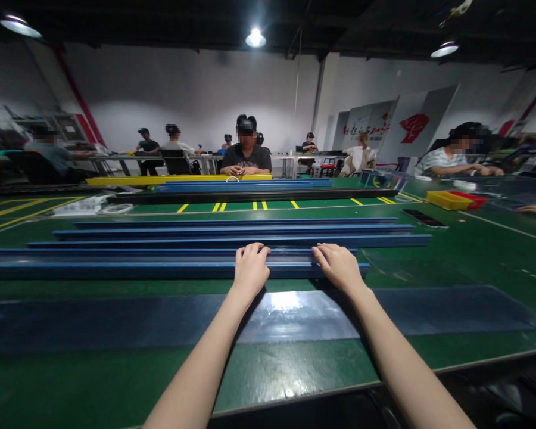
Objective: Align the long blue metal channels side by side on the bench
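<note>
Both my hands rest on the nearest of several long blue rails that lie side by side across the green table. My left hand curls its fingers over the rail's far edge. My right hand does the same a little to the right, near the rail's right end. Both hands grip the rail with bent fingers. More blue rails lie just beyond, parallel to it.
A dark glossy strip runs along the table in front of me. Farther off lie a yellow rail, more blue rails, a yellow tray and a dark phone. Several people sit at tables beyond.
</note>
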Available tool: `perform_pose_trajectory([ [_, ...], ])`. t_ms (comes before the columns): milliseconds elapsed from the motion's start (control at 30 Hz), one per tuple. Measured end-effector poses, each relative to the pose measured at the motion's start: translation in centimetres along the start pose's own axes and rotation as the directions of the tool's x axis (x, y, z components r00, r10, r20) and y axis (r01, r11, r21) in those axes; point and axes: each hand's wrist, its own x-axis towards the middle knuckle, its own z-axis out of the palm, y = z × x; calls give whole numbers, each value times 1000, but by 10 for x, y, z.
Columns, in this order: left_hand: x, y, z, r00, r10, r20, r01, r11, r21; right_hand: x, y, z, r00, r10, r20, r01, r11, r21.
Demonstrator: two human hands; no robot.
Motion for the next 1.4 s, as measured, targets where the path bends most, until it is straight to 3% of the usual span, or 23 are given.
perform_pose_trajectory([
  [233, 1, -1, -6, 995, -88, -56, 86, 996, -29, -1, -3, -2, 999, 46, 29, -43, 994, -97],
  [400, 0, 7, -4, 993, -32, -112, 27, 998, -49, -4, -15, 5, 996, -88, 19, 87, 995, 45],
  [600, -2, 9, 2, 997, 5, -81, -6, 1000, -17, -5, -23, 9, 973, -228, 42, 218, 963, 161],
  [867, 0, 3, -4, 995, -78, -59, 74, 995, -65, -1, 0, 0, 999, 19, -43, -19, 1000, -1],
  [1067, 1, 0, -8, 985, -149, -91, 144, 988, -58, -1, -2, -6, 995, 100, 21, -97, 989, -114],
  [1400, -3, 12, 0, 996, -17, -92, 13, 999, -46, -6, -19, 9, 961, -253, 111, 249, 967, 53],
])
